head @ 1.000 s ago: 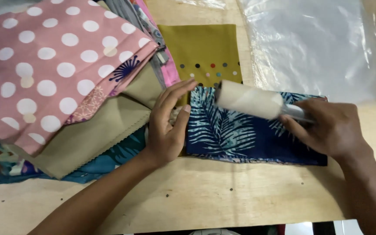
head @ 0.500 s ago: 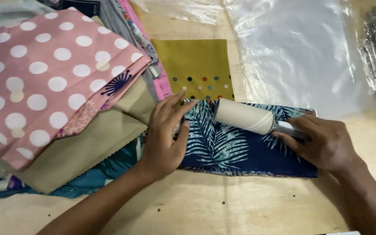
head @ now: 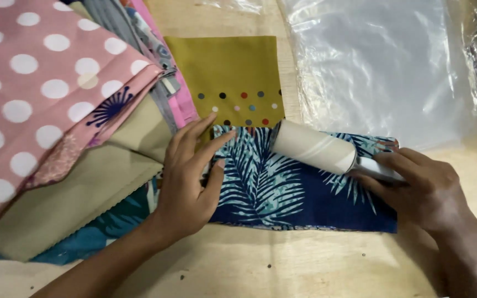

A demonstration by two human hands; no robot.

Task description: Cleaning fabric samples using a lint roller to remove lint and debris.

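Left hand (head: 186, 185) lies flat, fingers spread, pinning the navy leaf-print fabric piece (head: 299, 190) — right hand (head: 423, 187) grips the cream cylindrical lint roller (head: 316, 146) on it.

navy leaf-print cloth (head: 299, 190) flat on the wooden table (head: 316, 265). left hand (head: 191, 176) pressed flat on that cloth's left end, fingers spread. right hand (head: 423, 190) at its right end, closed around the handle of a lint roller (head: 314, 146) lying on its upper edge. mustard dotted cloth (head: 230, 77) just beyond it, clear plastic sheet (head: 382, 66) beyond its right part, pile of fabrics (head: 56, 121) left of it.
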